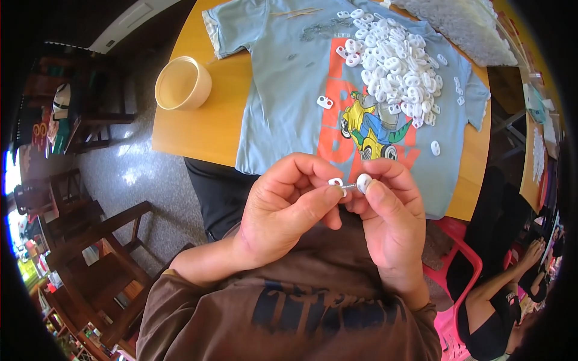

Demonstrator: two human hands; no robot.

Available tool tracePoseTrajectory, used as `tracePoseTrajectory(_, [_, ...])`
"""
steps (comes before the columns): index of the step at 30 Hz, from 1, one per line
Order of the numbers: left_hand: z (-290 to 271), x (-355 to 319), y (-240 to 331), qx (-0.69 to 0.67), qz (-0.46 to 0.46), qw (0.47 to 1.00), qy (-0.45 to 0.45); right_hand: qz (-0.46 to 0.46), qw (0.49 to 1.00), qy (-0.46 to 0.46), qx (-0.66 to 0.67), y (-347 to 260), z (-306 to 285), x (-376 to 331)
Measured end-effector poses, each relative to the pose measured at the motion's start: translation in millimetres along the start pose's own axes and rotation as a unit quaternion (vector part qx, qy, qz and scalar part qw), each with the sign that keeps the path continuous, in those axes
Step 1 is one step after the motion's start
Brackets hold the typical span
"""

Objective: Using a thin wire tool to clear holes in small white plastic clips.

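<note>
Close to my chest, my left hand (295, 207) pinches a small white plastic piece with holes (335, 182) between thumb and fingers. My right hand (391, 210) grips a rounded white plastic piece (363, 183) in its fingertips. Between the two pieces a thin grey metal bit (350, 186), possibly a spring, bridges the small gap. Ahead lies a blue-grey T-shirt (280, 108) spread flat, bearing a heap of white two-hole plastic pieces (400, 69). Two loose ones (325, 102) (436, 148) lie apart from the heap. Small dark metal bits (328, 29) sit near the collar.
A cream plastic tub (183, 84) stands on the wooden table (171, 135) to the left. Thin sticks (298, 12) lie at the shirt's far side. A clear bag of white pieces (463, 27) rests at the far right. Another person's arm (506, 280) and a pink chair (460, 265) are on the right.
</note>
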State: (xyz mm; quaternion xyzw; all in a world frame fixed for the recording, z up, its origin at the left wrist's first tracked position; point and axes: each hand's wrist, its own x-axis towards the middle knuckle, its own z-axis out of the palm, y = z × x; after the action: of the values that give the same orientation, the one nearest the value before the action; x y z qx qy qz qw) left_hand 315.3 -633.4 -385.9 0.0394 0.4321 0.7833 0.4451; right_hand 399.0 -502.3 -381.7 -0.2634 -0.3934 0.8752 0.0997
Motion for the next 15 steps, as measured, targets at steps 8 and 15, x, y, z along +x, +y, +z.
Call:
tracePoseTrajectory(8, [1.7, -4.7, -1.9, 0.061, 0.029, 0.998, 0.006, 0.017, 1.0, 0.015, 0.003, -0.6, 3.4, -0.8])
tracePoseTrajectory(15, [-1.4, -3.0, -3.5, 0.062, 0.035, 0.997, 0.005, 0.007, 1.0, 0.028, -0.005, 0.5, 5.1, 0.7])
